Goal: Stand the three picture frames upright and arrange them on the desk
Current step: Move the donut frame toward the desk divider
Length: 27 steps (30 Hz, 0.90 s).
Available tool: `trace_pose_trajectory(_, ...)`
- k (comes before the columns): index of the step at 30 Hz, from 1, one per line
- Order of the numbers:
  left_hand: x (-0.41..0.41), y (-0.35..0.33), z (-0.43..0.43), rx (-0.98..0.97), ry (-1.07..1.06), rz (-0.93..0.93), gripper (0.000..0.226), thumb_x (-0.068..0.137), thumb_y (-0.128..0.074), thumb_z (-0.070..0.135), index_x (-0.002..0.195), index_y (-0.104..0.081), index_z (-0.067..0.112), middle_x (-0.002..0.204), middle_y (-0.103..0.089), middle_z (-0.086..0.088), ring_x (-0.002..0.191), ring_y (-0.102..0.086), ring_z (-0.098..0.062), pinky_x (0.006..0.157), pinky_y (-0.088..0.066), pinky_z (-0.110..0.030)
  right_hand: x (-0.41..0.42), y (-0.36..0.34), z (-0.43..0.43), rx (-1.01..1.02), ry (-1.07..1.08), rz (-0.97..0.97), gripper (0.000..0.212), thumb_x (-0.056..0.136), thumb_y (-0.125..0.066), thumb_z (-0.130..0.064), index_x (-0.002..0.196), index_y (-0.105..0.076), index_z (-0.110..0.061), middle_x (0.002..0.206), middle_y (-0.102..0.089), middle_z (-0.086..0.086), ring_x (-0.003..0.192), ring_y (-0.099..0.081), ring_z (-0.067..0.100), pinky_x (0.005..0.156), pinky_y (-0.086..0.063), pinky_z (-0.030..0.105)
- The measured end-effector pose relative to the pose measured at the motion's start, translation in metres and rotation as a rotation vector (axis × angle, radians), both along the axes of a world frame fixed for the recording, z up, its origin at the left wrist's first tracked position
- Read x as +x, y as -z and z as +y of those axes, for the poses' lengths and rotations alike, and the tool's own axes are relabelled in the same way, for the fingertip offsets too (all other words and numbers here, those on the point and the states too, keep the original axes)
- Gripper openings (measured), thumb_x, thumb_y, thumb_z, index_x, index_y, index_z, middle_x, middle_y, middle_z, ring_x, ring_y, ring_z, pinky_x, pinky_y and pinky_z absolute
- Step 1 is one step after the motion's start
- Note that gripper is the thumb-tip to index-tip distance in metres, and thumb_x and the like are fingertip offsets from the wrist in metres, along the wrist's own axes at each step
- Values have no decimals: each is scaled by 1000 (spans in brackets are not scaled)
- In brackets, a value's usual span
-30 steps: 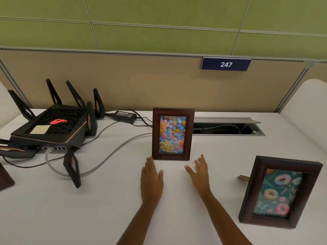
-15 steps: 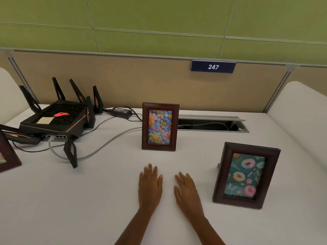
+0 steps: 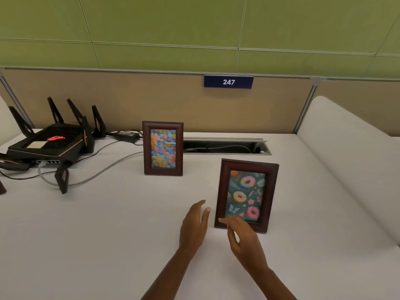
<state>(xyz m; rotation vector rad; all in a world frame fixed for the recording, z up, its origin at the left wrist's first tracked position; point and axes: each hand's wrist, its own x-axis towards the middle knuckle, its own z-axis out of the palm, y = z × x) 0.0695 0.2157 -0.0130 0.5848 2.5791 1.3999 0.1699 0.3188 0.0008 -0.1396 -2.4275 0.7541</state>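
Observation:
A dark wooden frame with a flower picture (image 3: 162, 148) stands upright at the middle back of the white desk (image 3: 108, 224). A second dark frame with a donut picture (image 3: 246, 194) stands upright to its right and nearer to me. Only a sliver of a third frame (image 3: 2, 188) shows at the left edge. My left hand (image 3: 193, 226) hovers open just left of the donut frame, apart from it. My right hand (image 3: 242, 237) is open with its fingertips at the donut frame's bottom left corner; I cannot tell whether they touch it.
A black router with several antennas (image 3: 52, 144) sits at the back left, with cables (image 3: 97, 174) and a power brick (image 3: 127, 135) trailing across the desk. An open cable slot (image 3: 225, 146) lies behind the frames. A padded white divider (image 3: 346, 159) bounds the right side.
Both hands moved right from in front of the flower frame to the donut frame's lower left. The view shifted, so the left frame is almost out of sight.

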Motion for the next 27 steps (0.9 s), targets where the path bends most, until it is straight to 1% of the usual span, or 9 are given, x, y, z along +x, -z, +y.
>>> trace_pose_trajectory(4,14,-3,21,51,50,-38,41,94,-40,32,131,-42,14,136,-52,-4,125,-49,-19,103,-43,-32,19,-7,32,-31,103,131,23,75,-57,8,93,-66,-4,92,-68,10,96,-58,13,77,-51,18)
trace_pose_trajectory(6,17,-5,28,101,48,-75,38,95,-39,30,129,-43,12,130,-56,-7,121,-52,-21,99,-48,-34,23,-7,47,-133,170,189,20,78,-55,9,93,-62,-3,93,-61,9,92,-57,15,75,-49,11)
trace_pose_trajectory(8,17,-6,33,155,39,-115,34,96,-38,26,125,-45,10,124,-59,-9,115,-57,-23,92,-51,-30,24,-7,60,-263,254,255,15,82,-53,1,95,-55,-7,95,-54,4,89,-54,14,71,-46,7)
trace_pose_trajectory(12,15,-9,37,180,35,-148,34,96,-39,21,126,-43,5,122,-60,-14,110,-58,-23,89,-52,-31,18,1,83,-541,346,193,27,84,-58,-7,109,-47,-7,105,-51,3,92,-53,18,70,-45,20)
trace_pose_trajectory(15,13,-10,38,224,26,-172,32,96,-40,17,124,-45,3,122,-59,-16,112,-56,-24,88,-51,-31,11,4,94,-757,225,-29,24,88,-54,-21,110,-49,-13,104,-56,5,88,-56,11,59,-48,10)
trace_pose_trajectory(18,9,-10,39,236,18,-196,30,96,-39,15,120,-47,0,120,-59,-19,114,-56,-29,90,-51,-35,1,5,101,-927,21,-238,22,88,-50,-32,104,-53,-18,104,-64,4,93,-63,12,72,-54,17)
trace_pose_trajectory(21,7,-11,41,240,8,-206,28,95,-40,12,117,-48,-3,120,-59,-20,114,-56,-31,89,-51,-35,-10,3,108,-1107,-53,-280,24,84,-53,-37,102,-58,-22,97,-69,-5,88,-68,9,74,-55,22)
trace_pose_trajectory(23,6,-13,43,240,0,-197,28,95,-40,12,118,-48,-3,121,-59,-20,114,-55,-31,92,-50,-38,-19,2,114,-1252,-102,-301,26,82,-57,-35,103,-59,-20,99,-71,-2,93,-67,17,82,-56,32)
trace_pose_trajectory(27,2,-18,52,249,-3,-201,30,95,-40,12,120,-47,-3,123,-58,-20,116,-55,-32,94,-51,-43,-31,-8,126,-1349,-171,-268,21,78,-61,-22,98,-63,-20,95,-74,1,91,-69,21,74,-59,30)
